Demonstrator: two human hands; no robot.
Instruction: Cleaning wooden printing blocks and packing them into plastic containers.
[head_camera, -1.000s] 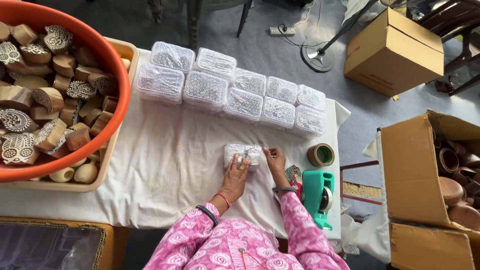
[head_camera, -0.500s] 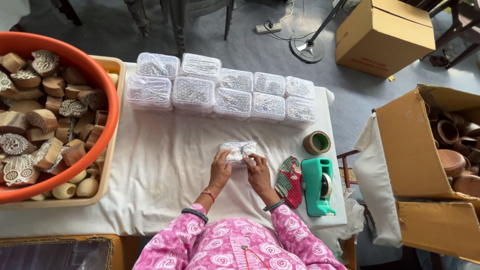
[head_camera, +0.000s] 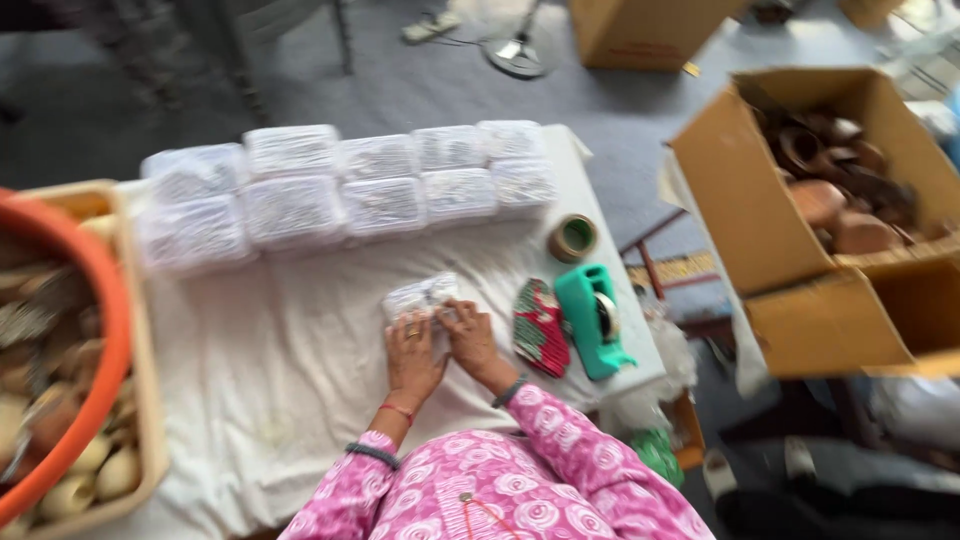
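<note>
Both hands press on one small clear plastic packet (head_camera: 420, 297) that lies on the white cloth (head_camera: 290, 370) covering the bench (head_camera: 590, 190), just below the middle of the view. The left hand (head_camera: 412, 355) rests flat at the packet's 6 o'clock edge, its fingers (head_camera: 408, 325) stretched forward onto the wrapping; a ring shows on one finger, and a red thread and a dark bangle circle the wrist. The right hand (head_camera: 470, 340) lies at the packet's 4 o'clock side, its fingers bent onto the plastic and touching the left hand. Neither hand lifts the packet; both pin it down against the cloth. The picture is blurred, so what the packet holds cannot be made out, though it looks pale and finely patterned.

At 12 o'clock from the hands, two rows of clear lidded plastic boxes (head_camera: 340, 185) stand side by side across the far edge of the bench. At 3 o'clock, just beside the right hand, lies a red and green patterned pouch (head_camera: 540, 328), then a teal tape dispenser (head_camera: 592, 318), with a roll of tape (head_camera: 572, 238) at 1 o'clock. At 9 o'clock an orange tub (head_camera: 100, 370) of carved wooden blocks sits in a tan tray (head_camera: 150, 440). At 2 o'clock, off the bench, an open cardboard box (head_camera: 760, 220) holds brown rounded pieces.
</note>
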